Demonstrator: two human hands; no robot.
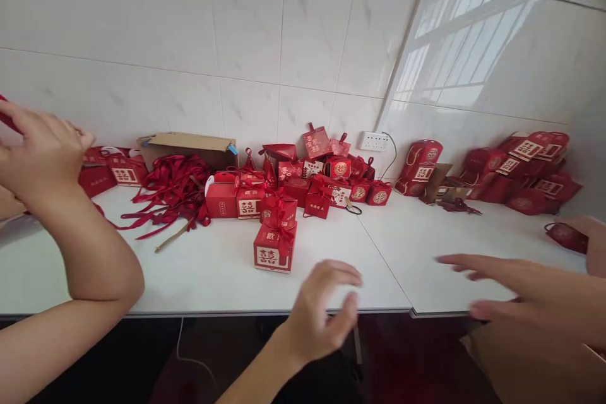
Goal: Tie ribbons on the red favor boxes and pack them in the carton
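My left hand [326, 309] is over the front edge of the white table [331, 252]. Its fingers curve apart from the thumb, with nothing between them. On the right, my right hand [516, 284] reaches in above the table, fingers stretched out, thumb apart, holding nothing. Nearest to my left hand stands a small red gift box [274, 249] with a double-happiness label and a red ribbon bow on top. Right behind it is a similar ribboned box [280, 207]. Neither hand touches a box.
Red gift boxes [331, 170] are piled along the tiled wall, with more boxes [525, 164] at the right. A cardboard carton [189, 141] and red ribbons [180, 186] lie left. Co-workers' arms [89, 246] and a hand [595, 243] flank me. A power strip [374, 141] sits behind.
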